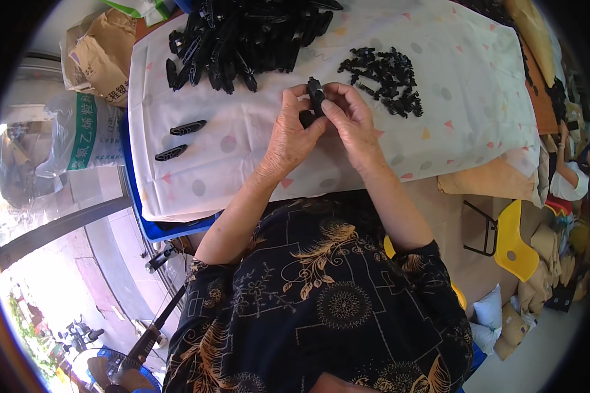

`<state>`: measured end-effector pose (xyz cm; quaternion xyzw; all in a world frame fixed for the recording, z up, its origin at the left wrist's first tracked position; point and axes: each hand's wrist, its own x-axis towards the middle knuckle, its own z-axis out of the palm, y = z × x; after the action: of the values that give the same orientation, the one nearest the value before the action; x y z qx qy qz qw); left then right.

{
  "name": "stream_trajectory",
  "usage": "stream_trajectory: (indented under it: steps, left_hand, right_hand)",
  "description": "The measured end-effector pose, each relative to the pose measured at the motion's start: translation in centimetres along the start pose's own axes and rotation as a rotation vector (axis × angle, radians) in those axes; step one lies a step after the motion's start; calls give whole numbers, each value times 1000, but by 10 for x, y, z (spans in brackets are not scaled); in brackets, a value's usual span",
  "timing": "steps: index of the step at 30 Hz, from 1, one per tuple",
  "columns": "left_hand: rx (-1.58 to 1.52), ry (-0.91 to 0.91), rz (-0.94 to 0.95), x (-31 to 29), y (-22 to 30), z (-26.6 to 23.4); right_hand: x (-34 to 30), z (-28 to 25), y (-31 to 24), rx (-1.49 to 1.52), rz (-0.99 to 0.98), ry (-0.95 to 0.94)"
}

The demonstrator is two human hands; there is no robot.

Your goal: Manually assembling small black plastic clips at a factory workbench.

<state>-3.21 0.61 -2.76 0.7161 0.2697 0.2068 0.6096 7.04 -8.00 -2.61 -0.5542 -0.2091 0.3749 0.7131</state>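
Note:
Both hands meet over the near middle of the cloth-covered table. Between them is a long black plastic part (315, 93), tilted upright. My left hand (290, 134) is closed around its lower left side, and my right hand (353, 124) pinches it with the thumb pressed on its front. The fingers hide its lower end. Two similar black oval parts (188, 128) lie apart on the cloth to the left. A large heap of long black parts (233, 42) is piled beyond my hands, and a heap of small black pieces (387, 78) is spread to the right.
A pale patterned cloth (242, 183) covers the table. At the left stand a brown paper sack (105, 52) and a clear plastic bag (88, 134). A fan (115, 370) is at lower left, a yellow chair (514, 242) at right. Another person (570, 177) is at far right.

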Motion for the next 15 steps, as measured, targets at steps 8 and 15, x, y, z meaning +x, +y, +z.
stream_trajectory:
  steps: [8, 15]
  left_hand:
    - [-70, 1, 49, -17, -7, -26]
    - [-25, 32, 4, -34, -9, -54]
  right_hand:
    - [6, 17, -2, -39, 159, -282]
    - [-1, 51, 17, -26, 144, -295]
